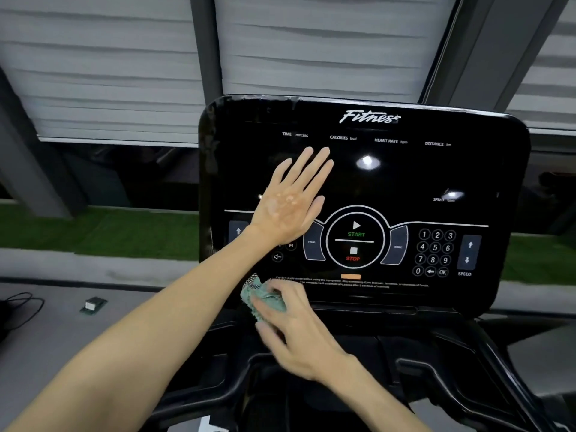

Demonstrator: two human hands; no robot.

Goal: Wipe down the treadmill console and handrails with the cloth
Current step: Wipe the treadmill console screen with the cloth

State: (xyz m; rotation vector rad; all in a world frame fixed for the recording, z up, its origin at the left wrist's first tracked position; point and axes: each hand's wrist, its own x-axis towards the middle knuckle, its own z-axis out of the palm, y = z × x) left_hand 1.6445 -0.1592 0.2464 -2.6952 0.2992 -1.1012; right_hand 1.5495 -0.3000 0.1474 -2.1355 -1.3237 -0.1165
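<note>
Cloth (255,295) under right fingers (282,290), against console (436,176)

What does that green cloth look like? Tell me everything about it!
The cloth is pale green and looks soft and woven, with a small black-and-white checked patch at its top. It is scrunched into a small bundle, not spread flat. The right hand holds it and covers much of it, against the lower left edge of the black console. It is blurred, so finer details cannot be told.
</note>
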